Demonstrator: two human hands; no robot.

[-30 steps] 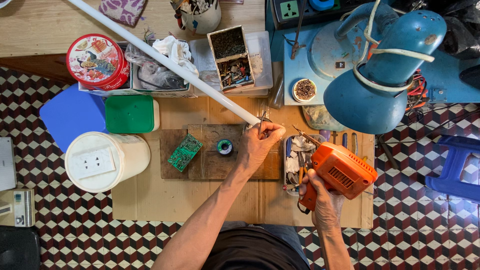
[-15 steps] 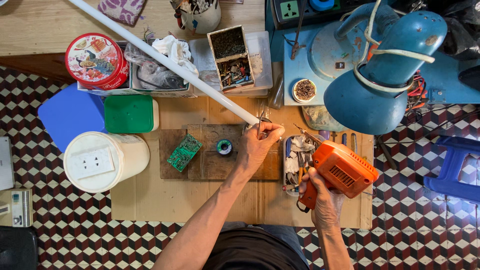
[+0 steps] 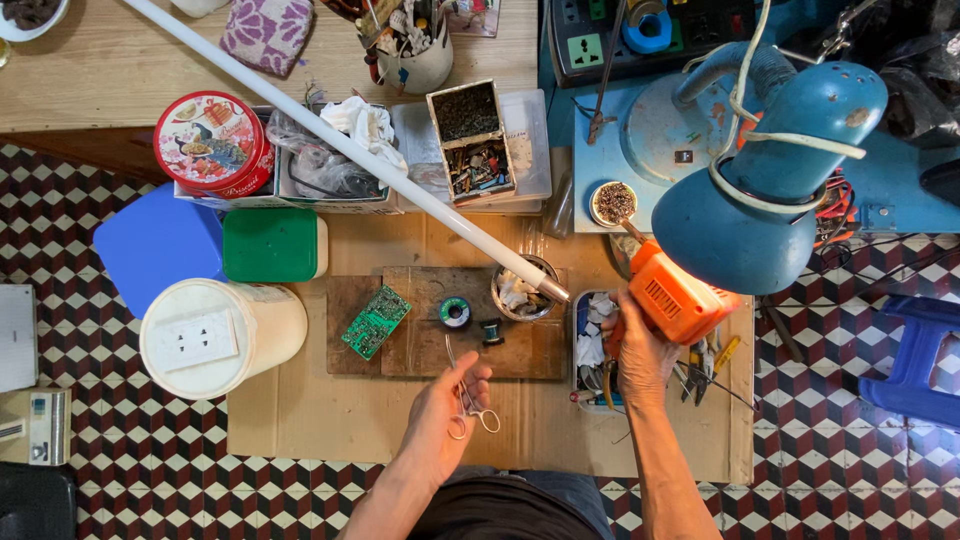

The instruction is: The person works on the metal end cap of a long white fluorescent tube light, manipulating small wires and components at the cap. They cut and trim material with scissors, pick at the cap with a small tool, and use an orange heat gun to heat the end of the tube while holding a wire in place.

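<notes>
Left hand (image 3: 440,420) holds small forceps (image 3: 462,395); right hand (image 3: 640,355) grips an orange tool (image 3: 675,300).

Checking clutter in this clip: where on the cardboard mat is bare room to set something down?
Bare cardboard lies below the wooden board, left of the left hand with its scissors. Another strip lies between the hands. It is crowded around the right hand holding the orange tool, with tools beside it.

— What colours sit along the cardboard sheet (image 3: 330,440)?
— The sheet itself is plain brown. At its left edge stand a green box (image 3: 272,244), a blue lid (image 3: 155,255) and a white tub (image 3: 215,335). A green circuit board (image 3: 375,321) lies on the dark wooden board (image 3: 420,355).
— And towards the right edge?
— An orange tool (image 3: 675,298) under a blue lamp (image 3: 770,190); the floor (image 3: 120,470) shows red, black and white cubes
</notes>
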